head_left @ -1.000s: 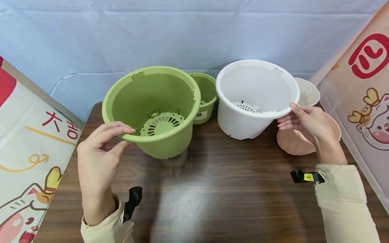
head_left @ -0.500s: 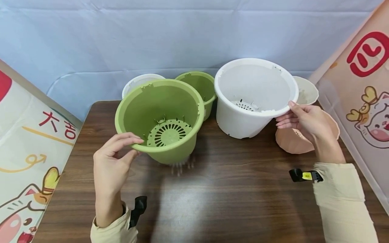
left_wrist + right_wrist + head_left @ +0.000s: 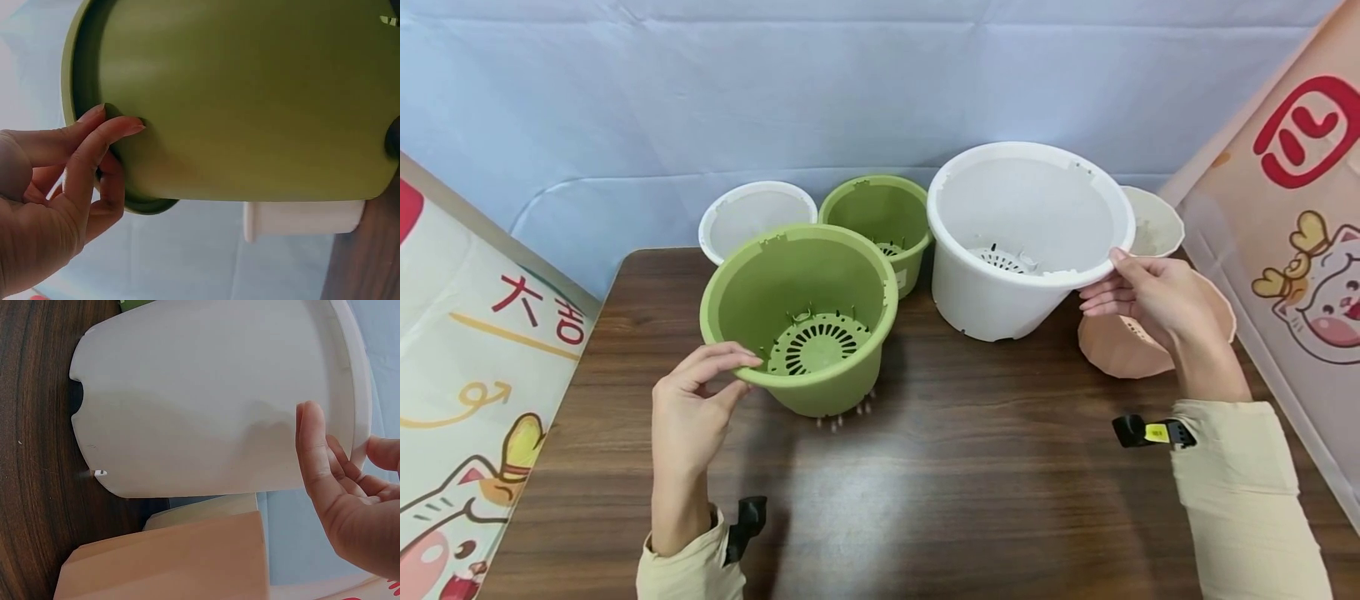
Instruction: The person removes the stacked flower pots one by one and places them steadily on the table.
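Note:
My left hand (image 3: 696, 408) pinches the near-left rim of a large green plastic flowerpot (image 3: 805, 383), with slots in its floor. In the left wrist view, thumb and fingers meet at the green rim. On the right, my right hand (image 3: 1157, 304) pinches the rim of a large white flowerpot (image 3: 1000, 304) at its near-right side. The right wrist view shows the thumb on one side of the white rim and fingers under it. Behind the green pot are a small white pot (image 3: 752, 200) and a small green pot (image 3: 880, 196).
A peach faceted pot (image 3: 1123, 350) sits beneath my right hand, with a cream pot (image 3: 1153, 221) behind it. All stand on a dark wood table (image 3: 985, 492). A pale blue cloth (image 3: 820, 92) hangs behind, and printed boards (image 3: 1311, 242) flank both sides.
My left hand has drawn the large green flowerpot right and toward me, so the small white pot behind it shows. My right hand stays at the white flowerpot's rim.

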`<control>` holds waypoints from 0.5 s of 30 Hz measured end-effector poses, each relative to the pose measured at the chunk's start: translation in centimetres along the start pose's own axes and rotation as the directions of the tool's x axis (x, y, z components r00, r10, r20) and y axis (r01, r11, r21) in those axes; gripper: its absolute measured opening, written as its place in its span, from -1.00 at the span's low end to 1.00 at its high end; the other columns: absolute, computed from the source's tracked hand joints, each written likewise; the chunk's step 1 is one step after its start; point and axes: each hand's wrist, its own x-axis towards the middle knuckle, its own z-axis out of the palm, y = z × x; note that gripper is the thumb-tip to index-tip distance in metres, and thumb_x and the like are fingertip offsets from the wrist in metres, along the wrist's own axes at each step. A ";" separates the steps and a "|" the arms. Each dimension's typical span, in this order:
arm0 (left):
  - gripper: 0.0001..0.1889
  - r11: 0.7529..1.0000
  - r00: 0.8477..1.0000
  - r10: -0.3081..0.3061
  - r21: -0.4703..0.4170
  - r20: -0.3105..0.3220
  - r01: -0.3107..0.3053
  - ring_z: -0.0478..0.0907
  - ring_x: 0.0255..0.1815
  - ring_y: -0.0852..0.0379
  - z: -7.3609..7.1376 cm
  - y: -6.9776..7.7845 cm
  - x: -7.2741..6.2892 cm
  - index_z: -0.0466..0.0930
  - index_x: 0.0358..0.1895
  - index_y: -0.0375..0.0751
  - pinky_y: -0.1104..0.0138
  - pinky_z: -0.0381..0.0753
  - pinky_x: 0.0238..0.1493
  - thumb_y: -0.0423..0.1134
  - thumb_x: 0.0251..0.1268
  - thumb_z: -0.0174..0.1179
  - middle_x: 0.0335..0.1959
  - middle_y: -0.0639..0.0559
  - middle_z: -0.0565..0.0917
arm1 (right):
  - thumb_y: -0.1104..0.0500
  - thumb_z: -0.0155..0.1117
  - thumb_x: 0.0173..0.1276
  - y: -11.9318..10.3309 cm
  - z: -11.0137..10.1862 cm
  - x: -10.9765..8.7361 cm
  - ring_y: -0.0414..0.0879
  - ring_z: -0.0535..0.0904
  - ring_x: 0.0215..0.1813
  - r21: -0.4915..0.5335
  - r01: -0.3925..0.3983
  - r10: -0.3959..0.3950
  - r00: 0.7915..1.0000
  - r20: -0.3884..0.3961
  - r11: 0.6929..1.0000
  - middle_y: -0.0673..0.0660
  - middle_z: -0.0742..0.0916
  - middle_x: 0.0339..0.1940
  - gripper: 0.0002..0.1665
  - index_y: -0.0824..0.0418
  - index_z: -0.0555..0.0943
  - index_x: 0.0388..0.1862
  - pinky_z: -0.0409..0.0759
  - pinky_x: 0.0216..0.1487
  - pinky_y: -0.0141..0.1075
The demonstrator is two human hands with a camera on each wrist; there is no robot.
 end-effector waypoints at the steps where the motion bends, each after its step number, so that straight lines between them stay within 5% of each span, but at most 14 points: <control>1: -0.72 1.000 1.000 -0.001 0.001 0.003 0.001 0.55 -0.21 0.22 0.0 -0.2 0.0 0.65 -0.42 -0.46 0.56 0.53 -0.29 -0.81 -0.25 0.19 -0.33 -0.14 0.63 | 0.07 0.04 0.36 0.0 0.0 0.0 0.03 0.66 -0.50 0.000 0.001 -0.001 1.000 0.001 1.000 0.25 0.69 -0.54 -0.68 0.28 0.60 -0.39 0.63 -0.42 -0.22; 9: -0.68 0.997 0.997 -0.072 0.020 0.005 0.072 0.55 -0.20 0.23 0.3 -1.2 -0.4 0.67 -0.44 -0.41 0.56 0.50 -0.22 -0.82 -0.28 0.18 -0.34 0.03 0.63 | 0.07 0.03 0.38 0.0 0.1 0.0 0.02 0.66 -0.50 -0.010 0.002 -0.002 1.000 0.002 1.000 0.24 0.69 -0.55 -0.67 0.28 0.60 -0.40 0.63 -0.43 -0.22; 15: -0.66 0.995 0.996 -0.089 0.051 0.003 0.089 0.54 -0.19 0.26 0.6 -1.9 -0.4 0.68 -0.45 -0.37 0.56 0.48 -0.17 -0.82 -0.28 0.17 -0.33 -0.08 0.64 | 0.07 0.04 0.37 0.0 0.0 0.0 0.02 0.66 -0.50 -0.004 0.000 0.000 1.000 0.003 1.000 0.24 0.69 -0.55 -0.67 0.29 0.60 -0.40 0.63 -0.42 -0.22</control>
